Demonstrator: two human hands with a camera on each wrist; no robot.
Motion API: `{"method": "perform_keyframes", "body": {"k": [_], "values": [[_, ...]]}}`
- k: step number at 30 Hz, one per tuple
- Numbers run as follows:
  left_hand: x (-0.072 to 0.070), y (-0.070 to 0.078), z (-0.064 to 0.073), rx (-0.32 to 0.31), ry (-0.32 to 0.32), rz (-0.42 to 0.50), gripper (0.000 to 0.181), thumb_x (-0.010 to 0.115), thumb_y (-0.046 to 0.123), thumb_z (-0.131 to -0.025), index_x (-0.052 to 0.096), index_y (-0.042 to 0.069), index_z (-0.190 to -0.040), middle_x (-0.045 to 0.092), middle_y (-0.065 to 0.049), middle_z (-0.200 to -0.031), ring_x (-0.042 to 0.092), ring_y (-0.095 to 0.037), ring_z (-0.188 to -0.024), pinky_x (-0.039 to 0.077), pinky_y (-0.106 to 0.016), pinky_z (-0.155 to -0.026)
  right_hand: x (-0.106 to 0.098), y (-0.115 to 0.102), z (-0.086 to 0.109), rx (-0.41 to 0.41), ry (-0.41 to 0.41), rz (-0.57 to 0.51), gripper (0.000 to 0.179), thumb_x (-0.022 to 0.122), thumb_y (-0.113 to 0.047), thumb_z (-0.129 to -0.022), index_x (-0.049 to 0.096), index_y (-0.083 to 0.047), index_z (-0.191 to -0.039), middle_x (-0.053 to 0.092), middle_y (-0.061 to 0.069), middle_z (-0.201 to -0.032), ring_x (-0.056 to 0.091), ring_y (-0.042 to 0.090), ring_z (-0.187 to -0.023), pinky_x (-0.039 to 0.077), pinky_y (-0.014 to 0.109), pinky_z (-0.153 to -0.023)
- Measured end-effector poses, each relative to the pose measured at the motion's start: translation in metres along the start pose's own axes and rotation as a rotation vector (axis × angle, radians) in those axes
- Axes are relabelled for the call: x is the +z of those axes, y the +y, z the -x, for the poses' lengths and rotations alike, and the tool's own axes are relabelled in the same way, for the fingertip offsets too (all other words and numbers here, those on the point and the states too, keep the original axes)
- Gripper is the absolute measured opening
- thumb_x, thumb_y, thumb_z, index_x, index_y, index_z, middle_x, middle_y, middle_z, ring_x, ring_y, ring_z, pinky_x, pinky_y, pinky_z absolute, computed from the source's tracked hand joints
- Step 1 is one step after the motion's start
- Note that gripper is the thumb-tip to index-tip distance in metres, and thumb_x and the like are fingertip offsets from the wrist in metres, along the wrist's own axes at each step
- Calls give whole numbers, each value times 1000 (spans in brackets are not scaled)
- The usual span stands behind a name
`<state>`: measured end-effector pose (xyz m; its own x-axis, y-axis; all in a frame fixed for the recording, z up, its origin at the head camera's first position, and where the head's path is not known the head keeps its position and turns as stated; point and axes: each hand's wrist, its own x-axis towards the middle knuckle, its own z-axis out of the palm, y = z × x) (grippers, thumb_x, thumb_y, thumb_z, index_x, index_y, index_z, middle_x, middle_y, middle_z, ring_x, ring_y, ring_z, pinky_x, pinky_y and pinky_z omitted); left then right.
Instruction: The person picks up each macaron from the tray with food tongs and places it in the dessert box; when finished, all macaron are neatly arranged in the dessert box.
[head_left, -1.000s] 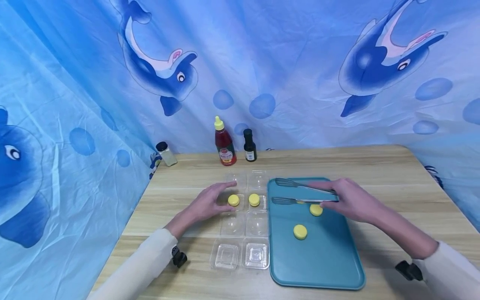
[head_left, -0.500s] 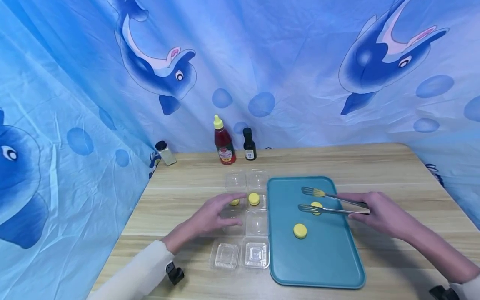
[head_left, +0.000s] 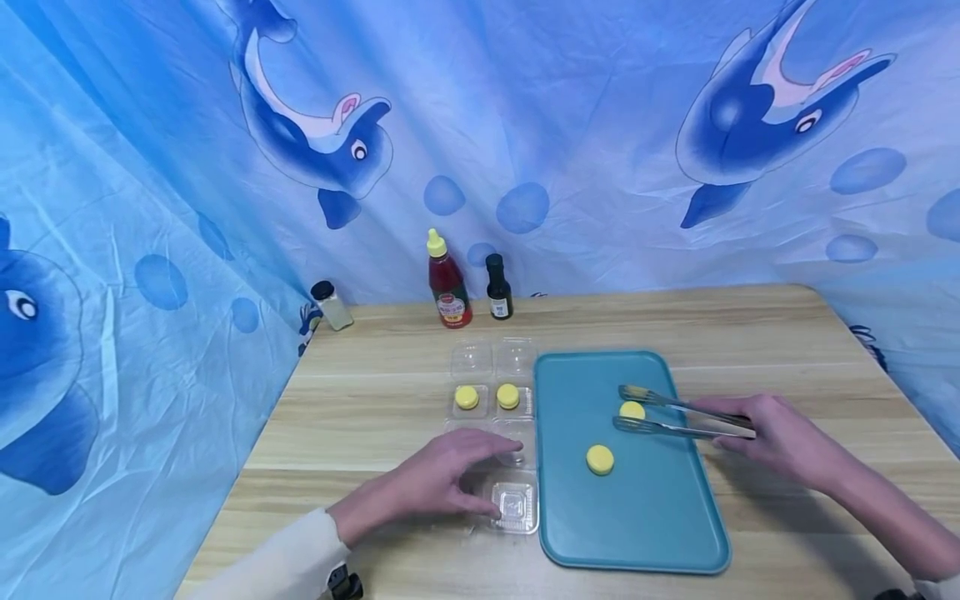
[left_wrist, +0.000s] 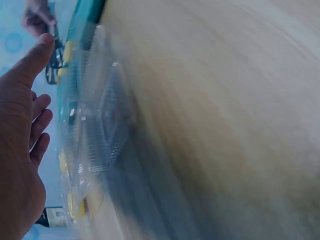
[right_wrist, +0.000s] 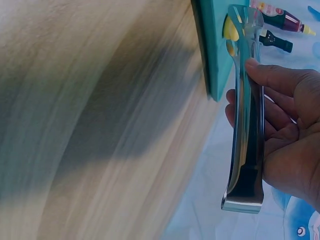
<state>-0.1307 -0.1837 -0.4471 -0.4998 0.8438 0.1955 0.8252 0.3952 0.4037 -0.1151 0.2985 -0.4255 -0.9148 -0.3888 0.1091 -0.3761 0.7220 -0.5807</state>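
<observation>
We take the teal tray [head_left: 633, 529] as the reference for all positions. Just right of the tray, we grip the metal tongs [right_wrist: 255, 135] in the right hand [head_left: 780, 437], thumb on one side and fingers behind. The tong arms stand apart, and their slotted heads reach over the right rear part of the tray. In the head view, the rear macaron [head_left: 632, 410], yellow and round, lies on the tray by these heads, partly covered by the nearer one; we cannot tell whether metal touches it. We find the front macaron [head_left: 600, 460] flat on the tray, nearer its middle. Left of the tray, we hold the left hand [head_left: 442, 475] palm-inward with thumb and fingers spread apart, above the front-left containers; we cannot tell whether the hand touches them. The front-right container [head_left: 513, 506] sits close beside the tray's left edge, its lid laid back. Behind it, also left of the tray, two open containers each bear one yellow piece: the left macaron [head_left: 467, 397] and the right macaron [head_left: 507, 396]. Beyond the tray, to its rear left, we see the dark bottle [head_left: 498, 292] and the red bottle [head_left: 452, 293] standing upright, and farther left the shaker [head_left: 334, 310], leaning in view.
</observation>
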Motion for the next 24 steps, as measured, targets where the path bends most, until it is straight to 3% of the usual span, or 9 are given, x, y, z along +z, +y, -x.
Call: {"method": "perform_keyframes", "body": {"k": [3, 8, 14, 24], "values": [[2, 4, 1, 11, -39, -55, 95, 88, 57, -81, 50, 15, -158, 58, 5, -154, 52, -14, -142, 41, -42, -122, 0, 1, 1, 13, -1, 3, 53, 85, 2, -85, 72, -3, -136, 75, 20, -122, 30, 0, -54, 37, 23, -45], [7, 5, 4, 31, -39, -71, 101, 89, 60, -78, 49, 14, -158, 57, 3, -155, 51, -15, -143, 42, -45, -121, 4, 4, 2, 0, 22, -4, 51, 86, 2, -83, 74, -3, -133, 76, 19, -119, 33, 0, -56, 36, 23, -45], [12, 4, 4, 65, -12, -83, 106, 90, 63, -75, 48, 12, -158, 57, 1, -154, 52, -16, -142, 44, -47, -119, 6, 9, 4, -55, 63, 8, 51, 88, 6, -80, 75, 0, -129, 77, 19, -116, 53, -2, -74, 44, 21, -54], [16, 5, 5, 62, -17, -94, 106, 88, 67, -76, 46, 14, -158, 56, 3, -154, 50, -13, -143, 39, -39, -122, 10, 11, 7, -73, 102, -8, 52, 86, 9, -80, 74, 0, -130, 77, 20, -116, 42, -3, -62, 40, 21, -47]]}}
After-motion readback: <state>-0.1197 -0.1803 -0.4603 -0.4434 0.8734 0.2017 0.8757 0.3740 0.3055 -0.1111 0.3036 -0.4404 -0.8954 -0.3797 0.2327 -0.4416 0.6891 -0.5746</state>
